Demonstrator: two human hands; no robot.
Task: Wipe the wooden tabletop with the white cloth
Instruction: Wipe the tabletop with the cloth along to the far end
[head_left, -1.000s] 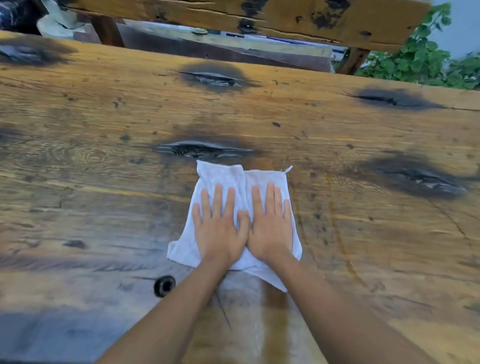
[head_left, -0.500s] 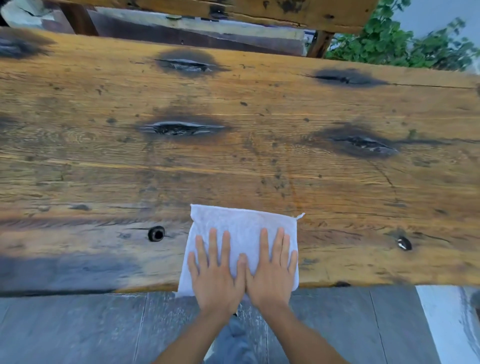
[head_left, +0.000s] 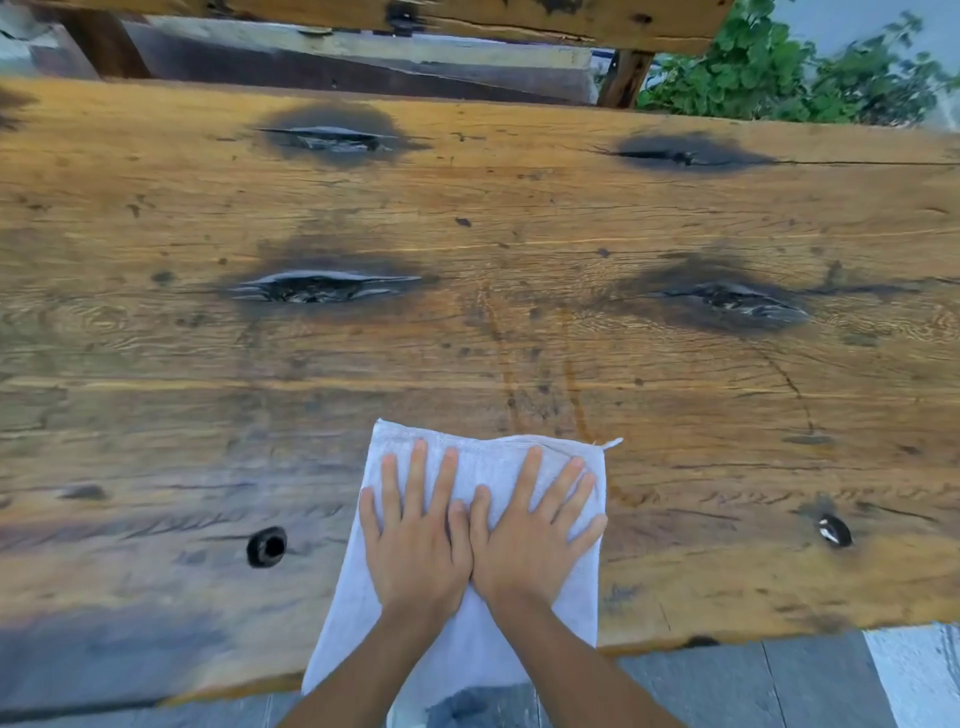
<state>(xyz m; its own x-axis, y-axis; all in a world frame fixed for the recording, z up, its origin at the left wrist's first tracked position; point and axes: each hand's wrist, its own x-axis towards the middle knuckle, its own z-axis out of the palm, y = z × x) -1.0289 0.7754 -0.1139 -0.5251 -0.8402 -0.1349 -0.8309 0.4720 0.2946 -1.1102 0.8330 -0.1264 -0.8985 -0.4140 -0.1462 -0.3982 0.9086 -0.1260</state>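
Note:
The white cloth (head_left: 470, 644) lies flat on the wooden tabletop (head_left: 467, 218) near its front edge, and its near end hangs over that edge. My left hand (head_left: 415, 540) and my right hand (head_left: 530, 535) press down on the cloth side by side. Their palms are flat, the fingers are spread and point away from me, and the thumbs touch. Neither hand grips the fabric. My forearms cover the cloth's lower middle.
The tabletop has dark burnt knots (head_left: 322, 286) and small black holes (head_left: 266, 545) left and right of the cloth. A wooden bench (head_left: 467, 15) stands beyond the far edge, with green plants (head_left: 769, 73) at the back right. Grey floor boards (head_left: 727, 680) lie below the near edge.
Both hands dragged the cloth from mid-table back to the near edge, then slid it a little forward again. The hands stayed flat on it throughout.

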